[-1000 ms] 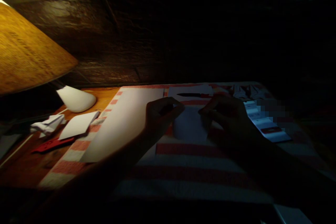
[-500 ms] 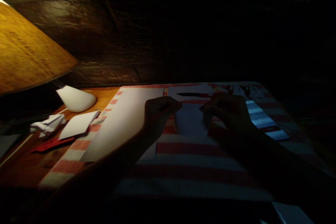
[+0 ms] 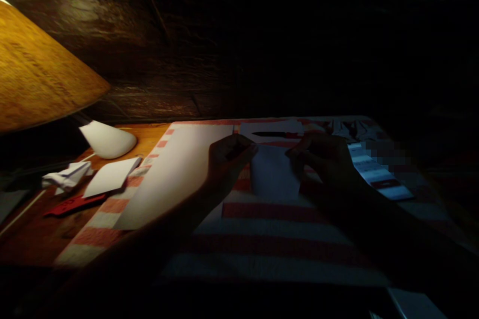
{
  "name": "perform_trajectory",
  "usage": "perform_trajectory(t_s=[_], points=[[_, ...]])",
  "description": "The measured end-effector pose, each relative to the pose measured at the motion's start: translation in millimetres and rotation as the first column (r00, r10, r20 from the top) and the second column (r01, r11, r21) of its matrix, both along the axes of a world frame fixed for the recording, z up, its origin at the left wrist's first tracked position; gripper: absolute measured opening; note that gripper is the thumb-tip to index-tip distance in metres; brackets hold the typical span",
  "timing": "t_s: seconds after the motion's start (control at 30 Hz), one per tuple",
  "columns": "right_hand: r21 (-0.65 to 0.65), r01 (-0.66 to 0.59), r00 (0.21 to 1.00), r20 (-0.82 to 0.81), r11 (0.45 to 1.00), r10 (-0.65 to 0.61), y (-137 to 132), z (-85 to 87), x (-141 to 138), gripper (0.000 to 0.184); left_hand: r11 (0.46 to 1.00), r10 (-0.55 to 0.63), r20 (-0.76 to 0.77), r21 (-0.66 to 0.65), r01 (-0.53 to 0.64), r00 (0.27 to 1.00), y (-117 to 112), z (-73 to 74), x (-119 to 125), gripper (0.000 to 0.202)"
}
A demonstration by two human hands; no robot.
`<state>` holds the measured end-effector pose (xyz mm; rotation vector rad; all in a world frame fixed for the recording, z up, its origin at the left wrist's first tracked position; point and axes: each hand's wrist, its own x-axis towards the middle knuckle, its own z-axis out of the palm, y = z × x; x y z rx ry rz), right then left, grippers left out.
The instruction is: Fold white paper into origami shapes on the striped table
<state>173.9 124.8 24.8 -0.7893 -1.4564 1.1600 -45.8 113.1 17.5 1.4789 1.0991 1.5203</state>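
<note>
Paper sheet (image 3: 275, 174) between left fingers (image 3: 247, 151), right fingers (image 3: 304, 150).

Smooth paper (image 3: 275, 173); cloth (image 3: 269, 213) (matt, rough)

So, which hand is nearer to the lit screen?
Right: the right hand is just left of the lit screen; the left hand is farther left, across the small paper.

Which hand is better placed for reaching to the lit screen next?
Probably the right hand: it is nearer the lit screen, while the left hand is across the small paper. Both pinch this paper, so the right should release first.
</note>
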Motion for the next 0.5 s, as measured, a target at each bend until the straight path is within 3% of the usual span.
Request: perform_trajectory(t_s=[0.17, 0.37, 0.5], points=[[0.013, 0.001, 0.999, 0.034, 1.0, -0.002, -0.8, 2.1, 1.0, 0.023, 0.997, -0.059, 0.015, 0.042, 0.059, 0.998, 0.9, -0.8, -2.9, 0.012], [-0.003, -0.009, 1.0, 0.028, 1.0, 0.009, -0.9, 2.8, -1.0, 0.025, 0.985, -0.153, 0.158, 0.104, 0.138, 0.975, -1.1, 3.8, 1.5, 0.017], [-0.059, 0.008, 1.0, -0.029, 0.998, -0.01, 0.0, -0.7, -2.9, 0.023, 0.986, -0.162, 0.235, 0.008, 0.164, 0.958, 1.2, -0.2, 2.9, 0.017]])
